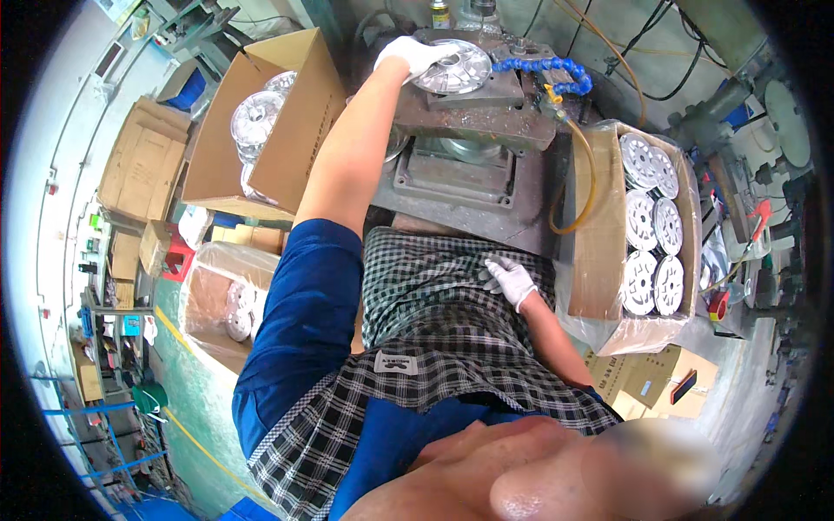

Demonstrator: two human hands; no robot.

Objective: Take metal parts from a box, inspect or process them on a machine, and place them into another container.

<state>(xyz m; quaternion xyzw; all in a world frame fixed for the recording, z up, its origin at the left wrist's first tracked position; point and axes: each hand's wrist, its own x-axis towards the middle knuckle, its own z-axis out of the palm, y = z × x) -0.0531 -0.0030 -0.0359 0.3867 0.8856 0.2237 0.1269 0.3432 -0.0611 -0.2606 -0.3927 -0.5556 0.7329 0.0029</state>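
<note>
My left hand [410,56], in a white glove, reaches far forward and grips the left edge of a round silver metal disc [459,69]. Cut-outs and raised shapes cover the disc's face. It lies on a metal block [478,94] on top of the machine fixture. My right hand [511,281], also gloved in white, rests on the checked apron [434,273] over my lap. Its fingers are loosely extended and hold nothing. A blue jointed coolant hose [543,64] reaches toward the disc's right side.
On the right, a plastic-lined carton [592,252] holds several flat metal discs. At left stands a tall carton [308,113] with shiny metal parts; a lower lined carton [204,300] holds more discs. A yellow hose [591,174] loops beside the machine's metal table [534,208].
</note>
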